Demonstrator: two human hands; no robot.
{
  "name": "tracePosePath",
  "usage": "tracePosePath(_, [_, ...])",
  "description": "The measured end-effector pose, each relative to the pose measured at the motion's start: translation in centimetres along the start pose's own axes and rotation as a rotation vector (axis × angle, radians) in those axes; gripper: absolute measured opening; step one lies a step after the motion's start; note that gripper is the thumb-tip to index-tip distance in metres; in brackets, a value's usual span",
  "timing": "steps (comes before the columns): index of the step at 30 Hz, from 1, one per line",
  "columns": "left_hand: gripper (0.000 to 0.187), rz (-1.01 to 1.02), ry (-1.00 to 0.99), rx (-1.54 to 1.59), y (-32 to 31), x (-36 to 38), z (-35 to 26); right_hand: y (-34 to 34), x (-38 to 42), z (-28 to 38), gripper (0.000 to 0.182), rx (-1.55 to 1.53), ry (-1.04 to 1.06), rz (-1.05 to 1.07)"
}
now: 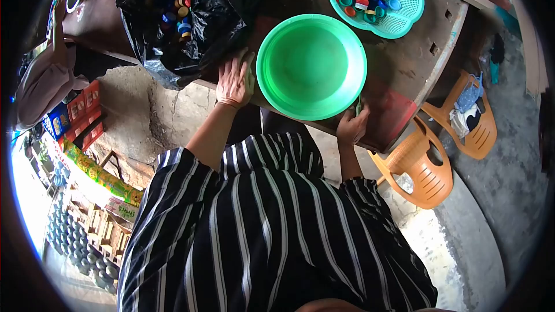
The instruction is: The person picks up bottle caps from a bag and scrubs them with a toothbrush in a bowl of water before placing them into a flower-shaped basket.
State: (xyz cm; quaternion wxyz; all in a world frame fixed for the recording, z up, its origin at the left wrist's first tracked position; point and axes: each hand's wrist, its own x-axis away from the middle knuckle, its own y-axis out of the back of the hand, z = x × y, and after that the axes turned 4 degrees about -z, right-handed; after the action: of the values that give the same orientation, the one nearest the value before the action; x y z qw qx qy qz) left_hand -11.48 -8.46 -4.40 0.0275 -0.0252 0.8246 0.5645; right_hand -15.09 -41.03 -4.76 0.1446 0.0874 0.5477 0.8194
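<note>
One palm-down L hand (235, 79) lies flat at the table's (400, 58) near edge, gripping nothing; R hand (353, 126) curls nr the near-R corner, can't tell if gripping. Green plastic basin (311, 68) sits btwn them, round so no long axis, rim just beside both, R apparently nearer. Black plastic bag (217, 17) w/ bottle caps (184, 11) is on near edge to basin's L; turquoise perforated basket (401, 27) w/ more caps lies beyond, twd R edge.

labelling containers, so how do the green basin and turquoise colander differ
The turquoise colander holds bottle caps; the green basin shows its bare bottom. The colander's walls are perforated, the basin's solid. The colander's visible rim is scalloped, the basin's round. Both are open-topped containers.
</note>
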Motion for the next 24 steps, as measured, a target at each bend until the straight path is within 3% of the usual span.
tracePosePath(17, [0.044, 0.093, 0.035, -0.069, -0.5, 0.4, 0.0, 0.0, -0.3, -0.3, 0.048, -0.068, 0.004, 0.022])
tracePosePath(24, [0.044, 0.013, -0.036, -0.07, -1.1, 1.0, 0.7, 0.2, -0.4, 0.1, 0.045, -0.054, -0.05, 0.039])
